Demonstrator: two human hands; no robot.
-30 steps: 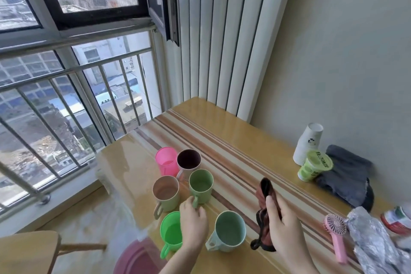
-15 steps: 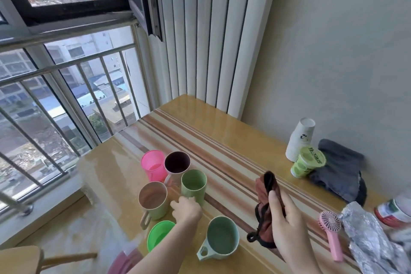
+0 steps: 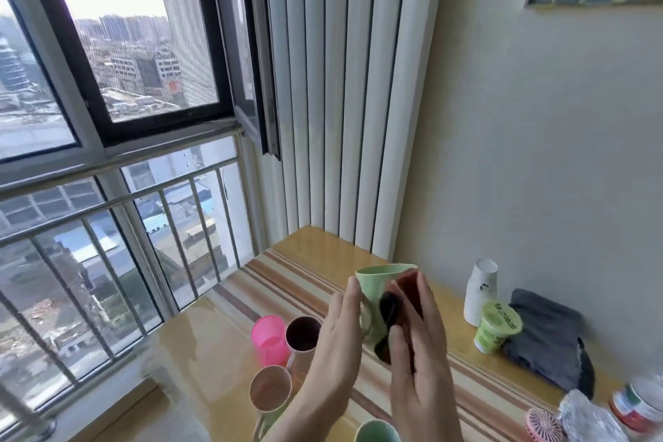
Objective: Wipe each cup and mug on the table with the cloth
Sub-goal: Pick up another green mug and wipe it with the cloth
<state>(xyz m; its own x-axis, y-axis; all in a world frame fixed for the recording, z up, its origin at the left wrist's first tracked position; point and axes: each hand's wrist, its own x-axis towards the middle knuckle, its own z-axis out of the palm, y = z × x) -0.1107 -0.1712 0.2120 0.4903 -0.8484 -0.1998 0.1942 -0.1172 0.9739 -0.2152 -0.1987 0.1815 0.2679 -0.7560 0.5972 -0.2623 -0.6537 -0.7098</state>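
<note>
My left hand (image 3: 337, 337) holds a light green mug (image 3: 376, 289) lifted above the table, gripping it by the handle side. My right hand (image 3: 419, 362) presses a dark red cloth (image 3: 407, 301) with a black edge against the mug's right side. Below on the table stand a pink cup (image 3: 269, 337), a mug with a dark inside (image 3: 303, 334), a beige mug (image 3: 271, 393) and, at the bottom edge, a teal mug (image 3: 376, 432), partly cut off.
The wooden striped table (image 3: 229, 341) runs along the wall. On the right stand stacked white paper cups (image 3: 480, 292), a lime green tub (image 3: 497, 326), a grey folded cloth (image 3: 549, 341), a pink hand fan (image 3: 543, 425), foil and a jar. Window and railing lie left.
My left hand has lifted the light green mug off the table, and my right hand has brought the cloth up against it. The view has tilted upward.
</note>
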